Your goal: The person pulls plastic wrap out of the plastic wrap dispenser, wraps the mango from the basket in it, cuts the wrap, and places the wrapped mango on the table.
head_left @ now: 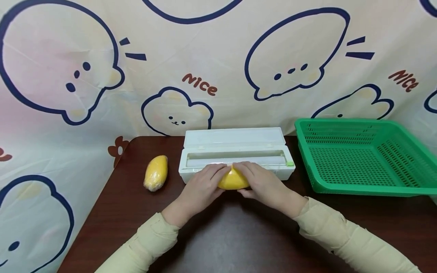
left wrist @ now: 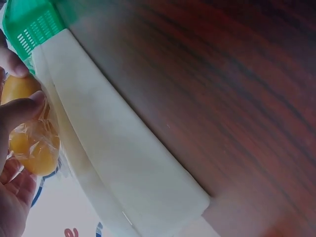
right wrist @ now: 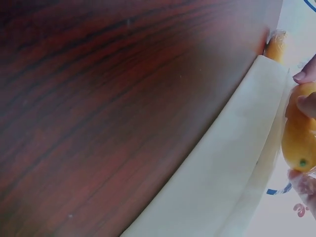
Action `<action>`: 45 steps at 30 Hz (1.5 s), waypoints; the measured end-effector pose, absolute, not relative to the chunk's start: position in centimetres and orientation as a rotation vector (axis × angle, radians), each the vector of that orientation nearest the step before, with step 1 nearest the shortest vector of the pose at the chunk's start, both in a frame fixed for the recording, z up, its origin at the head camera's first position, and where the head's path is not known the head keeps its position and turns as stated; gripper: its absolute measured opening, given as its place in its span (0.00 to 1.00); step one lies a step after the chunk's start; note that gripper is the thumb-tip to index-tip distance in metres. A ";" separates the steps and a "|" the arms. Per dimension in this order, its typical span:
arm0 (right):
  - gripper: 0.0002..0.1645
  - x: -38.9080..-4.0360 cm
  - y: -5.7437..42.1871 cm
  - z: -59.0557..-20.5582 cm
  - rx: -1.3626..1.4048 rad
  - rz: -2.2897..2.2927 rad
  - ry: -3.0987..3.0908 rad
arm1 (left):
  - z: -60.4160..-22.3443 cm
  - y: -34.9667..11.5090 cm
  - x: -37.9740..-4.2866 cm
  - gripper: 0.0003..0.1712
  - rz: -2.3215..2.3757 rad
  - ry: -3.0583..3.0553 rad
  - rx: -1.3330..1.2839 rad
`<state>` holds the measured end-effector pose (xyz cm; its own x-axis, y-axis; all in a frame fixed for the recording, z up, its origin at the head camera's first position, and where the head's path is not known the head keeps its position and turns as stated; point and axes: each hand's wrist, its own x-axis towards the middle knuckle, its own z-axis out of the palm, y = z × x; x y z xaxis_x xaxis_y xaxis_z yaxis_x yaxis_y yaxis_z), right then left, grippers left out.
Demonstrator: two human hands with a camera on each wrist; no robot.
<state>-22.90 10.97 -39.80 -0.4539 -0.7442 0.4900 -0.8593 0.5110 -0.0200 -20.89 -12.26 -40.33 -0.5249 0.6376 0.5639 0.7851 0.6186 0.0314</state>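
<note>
Both hands hold a yellow mango (head_left: 233, 179) between them, close to the front of a white cling film dispenser (head_left: 235, 138). My left hand (head_left: 204, 182) grips its left side and my right hand (head_left: 264, 185) its right side, thumbs toward me. Clear film wrinkles over the mango (left wrist: 37, 145) in the left wrist view. A small green spot shows at one end of the mango (right wrist: 296, 140) in the right wrist view. The dispenser's lid is raised, with a pale film roll (head_left: 235, 161) lying inside. Fingers cover parts of the fruit.
A second yellow mango (head_left: 156, 172), wrapped in film, lies on the dark wooden table (head_left: 225, 235) left of the dispenser. To the right stands a green slotted basket (head_left: 368, 188). Behind the table hangs a patterned cloth (head_left: 218, 53).
</note>
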 end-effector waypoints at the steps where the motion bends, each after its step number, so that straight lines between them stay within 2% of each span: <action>1: 0.42 -22.8 11.0 -39.8 1.311 0.377 -2.347 | -40.4 -12.2 -20.9 0.36 -0.397 -2.327 -1.117; 13: 0.37 -21.9 10.7 -40.0 1.235 0.353 -2.371 | -40.8 -12.1 -20.3 0.35 -0.458 -2.360 -1.097; 32: 0.39 -21.8 10.9 -40.6 1.176 0.215 -2.387 | -40.9 -11.8 -20.4 0.37 -0.505 -2.499 -1.082; 45: 0.39 -21.8 11.1 -41.1 1.176 0.244 -2.459 | -40.8 -11.5 -20.3 0.38 -0.343 -2.567 -1.049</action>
